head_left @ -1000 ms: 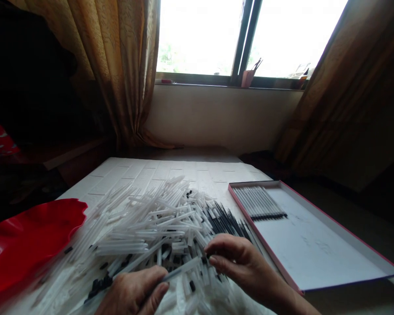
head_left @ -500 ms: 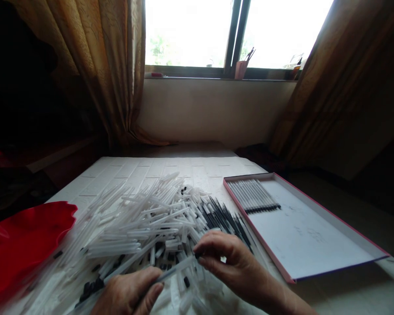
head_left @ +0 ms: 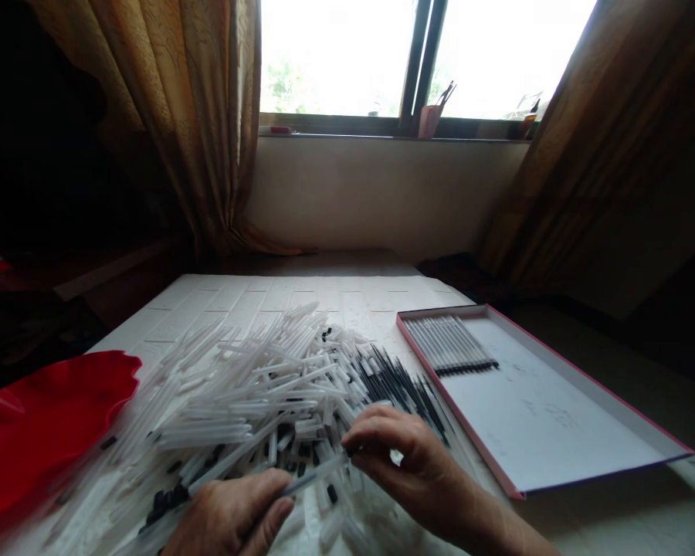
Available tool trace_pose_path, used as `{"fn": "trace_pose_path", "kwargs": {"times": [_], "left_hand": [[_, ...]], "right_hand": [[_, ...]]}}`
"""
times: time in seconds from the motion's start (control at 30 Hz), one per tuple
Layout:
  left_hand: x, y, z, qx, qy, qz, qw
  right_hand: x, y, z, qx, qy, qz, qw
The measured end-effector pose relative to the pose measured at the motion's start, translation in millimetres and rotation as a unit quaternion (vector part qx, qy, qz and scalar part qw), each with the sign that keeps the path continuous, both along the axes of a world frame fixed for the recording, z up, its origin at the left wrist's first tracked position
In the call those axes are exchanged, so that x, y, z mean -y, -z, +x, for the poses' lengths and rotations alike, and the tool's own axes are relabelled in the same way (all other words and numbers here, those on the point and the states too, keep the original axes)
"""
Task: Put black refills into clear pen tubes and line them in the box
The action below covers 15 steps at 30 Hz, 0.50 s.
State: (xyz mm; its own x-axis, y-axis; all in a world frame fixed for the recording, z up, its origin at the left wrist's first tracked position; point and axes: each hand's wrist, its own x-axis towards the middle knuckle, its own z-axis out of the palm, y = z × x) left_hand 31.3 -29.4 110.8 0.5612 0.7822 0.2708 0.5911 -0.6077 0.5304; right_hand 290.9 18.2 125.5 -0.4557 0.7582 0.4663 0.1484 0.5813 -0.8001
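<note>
My left hand (head_left: 237, 510) pinches a translucent pen barrel (head_left: 316, 475) between thumb and fingers, tilted up to the right. At the barrel's far end my right hand (head_left: 408, 463) pinches a small black plug (head_left: 349, 452), mostly covered by the fingertips; it touches or nearly touches the barrel end. Just beyond both hands spreads a heap of clear plastic barrels (head_left: 249, 394) with short clear caps and small black plugs (head_left: 165, 502) scattered among them. Thin dark refills (head_left: 394, 382) lie bundled at the heap's right side.
To the right, a shallow pink-edged box lid (head_left: 556, 417) holds a row of assembled pens (head_left: 452, 344) in its far left corner. A red wavy-rimmed bowl (head_left: 52, 425) stands on the left. Curtains and a window rise behind the white table (head_left: 376, 289).
The view has shifted slightly. Both hands keep the same grip on the barrel and the plug, with hardly any movement between them.
</note>
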Motion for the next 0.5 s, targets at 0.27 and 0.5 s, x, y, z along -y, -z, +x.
{"fn": "trace_pose_path", "kwargs": {"times": [0.27,0.5], "left_hand": [[0.5,6.8,2.0,0.004,-0.009,0.0,1.0],[0.0,9.8,0.8,-0.015,-0.006,0.024,1.0]], "right_hand": [[2.4,4.5,-0.9,-0.005,-0.001,0.05,0.999],[-1.2,7.9,1.8,0.05,0.008,0.096,0.994]]}}
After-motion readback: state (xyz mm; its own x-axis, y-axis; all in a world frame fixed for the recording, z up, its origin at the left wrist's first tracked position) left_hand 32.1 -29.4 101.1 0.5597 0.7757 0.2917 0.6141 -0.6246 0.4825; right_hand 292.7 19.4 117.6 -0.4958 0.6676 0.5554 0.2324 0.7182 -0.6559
